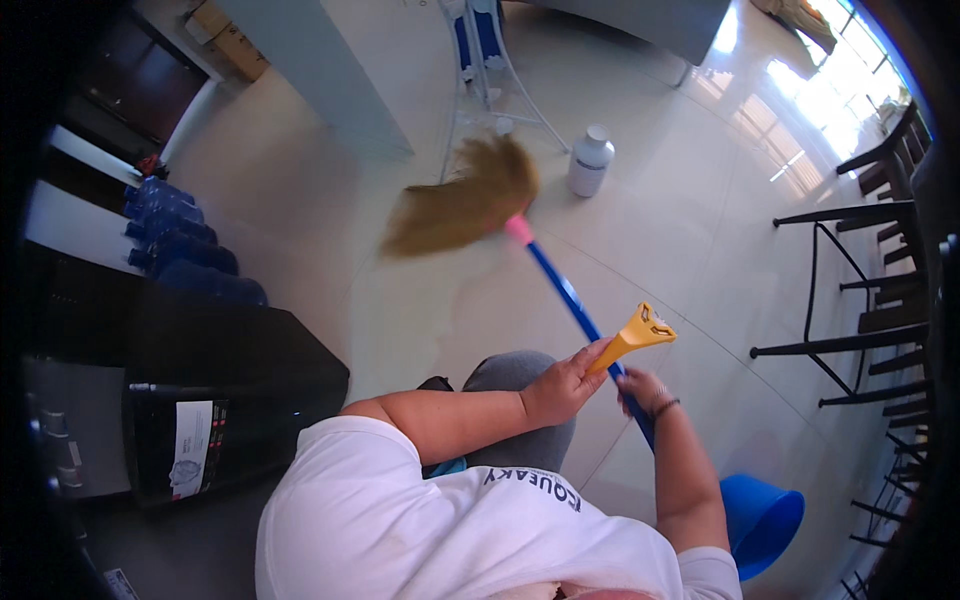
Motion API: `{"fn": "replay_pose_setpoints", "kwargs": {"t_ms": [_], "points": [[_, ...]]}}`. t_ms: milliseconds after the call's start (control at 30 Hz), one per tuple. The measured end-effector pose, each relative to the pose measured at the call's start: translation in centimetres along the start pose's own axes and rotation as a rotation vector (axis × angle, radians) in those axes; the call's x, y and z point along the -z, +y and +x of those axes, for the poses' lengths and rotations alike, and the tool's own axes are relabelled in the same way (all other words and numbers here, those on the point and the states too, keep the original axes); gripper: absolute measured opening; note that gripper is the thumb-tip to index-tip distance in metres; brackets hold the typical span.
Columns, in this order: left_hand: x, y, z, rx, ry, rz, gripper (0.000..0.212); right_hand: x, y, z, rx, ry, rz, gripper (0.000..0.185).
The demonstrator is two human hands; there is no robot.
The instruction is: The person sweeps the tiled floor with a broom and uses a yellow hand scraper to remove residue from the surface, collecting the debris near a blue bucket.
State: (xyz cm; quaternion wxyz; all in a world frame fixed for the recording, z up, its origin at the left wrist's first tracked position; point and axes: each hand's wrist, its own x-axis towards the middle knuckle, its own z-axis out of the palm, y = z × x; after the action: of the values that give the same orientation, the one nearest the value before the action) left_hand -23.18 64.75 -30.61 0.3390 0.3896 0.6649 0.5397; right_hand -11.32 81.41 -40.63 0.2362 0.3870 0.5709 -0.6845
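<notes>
My left hand [566, 386] is closed around the handle of a yellow plastic scraper [634, 337], whose wide head points up and to the right. My right hand [642, 391], with a bracelet at the wrist, grips the blue handle [564, 291] of a soft grass broom. A pink collar joins that handle to the tan bristles [469, 199], which fan out over the tiled floor and look blurred. The scraper crosses over the broom handle; whether my left hand also touches the handle, I cannot tell.
A white bottle [591, 161] stands on the floor beyond the broom, near a folding ladder [487, 82]. Blue water jugs [184, 240] and a black appliance [225, 390] are at left. To the right are dark chairs [847, 345] and a blue bucket [757, 525].
</notes>
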Motion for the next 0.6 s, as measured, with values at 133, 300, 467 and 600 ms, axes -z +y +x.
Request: {"fn": "replay_pose_setpoints", "kwargs": {"t_ms": [133,300,467,600], "points": [[1.7,-0.4,-0.6,-0.082,0.079,0.053,0.041,-4.5,-5.3,4.4,0.141,0.171,-0.119,0.012],[2.0,-0.3,-0.7,0.047,0.02,-0.001,0.04,-4.4,-5.2,4.7,0.411,0.187,-0.478,0.012],[1.8,-0.4,-0.6,0.04,0.019,0.036,0.041,-4.3,-9.8,8.7,0.182,0.117,0.171,0.016],[2.9,-0.7,-0.9,0.047,0.029,-0.012,0.041,-8.6,-9.0,8.7,0.207,-0.059,0.144,0.021]]}}
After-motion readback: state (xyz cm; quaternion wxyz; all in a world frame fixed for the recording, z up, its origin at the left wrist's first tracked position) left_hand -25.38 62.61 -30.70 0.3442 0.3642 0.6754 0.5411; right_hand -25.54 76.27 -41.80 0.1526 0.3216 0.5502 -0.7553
